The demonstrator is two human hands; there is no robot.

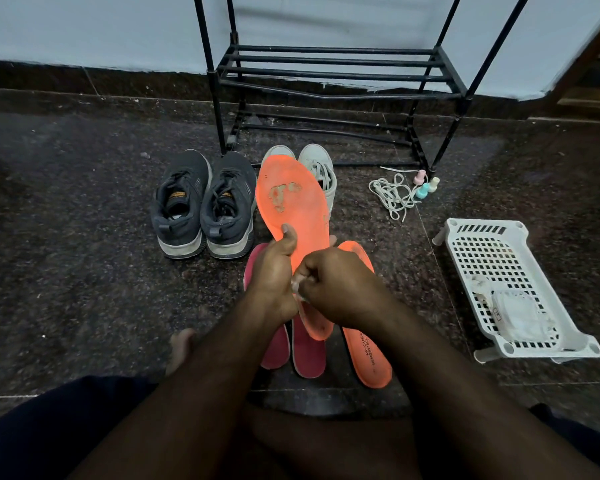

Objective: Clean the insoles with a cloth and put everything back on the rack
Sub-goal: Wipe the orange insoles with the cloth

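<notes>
Orange insole (293,206): held upright over the floor, worn face toward the person for wiping. Left hand (274,271) grip pinches its edge, thumb on top, steadying it. Right hand (340,282) grip bunches a white cloth (297,284) against it. Rack (329,74) behind.

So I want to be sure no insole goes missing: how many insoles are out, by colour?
Orange: 2, one held up by the left hand and right hand, one on the floor.
Pink: 2, on the floor.
Total: 4.
</notes>
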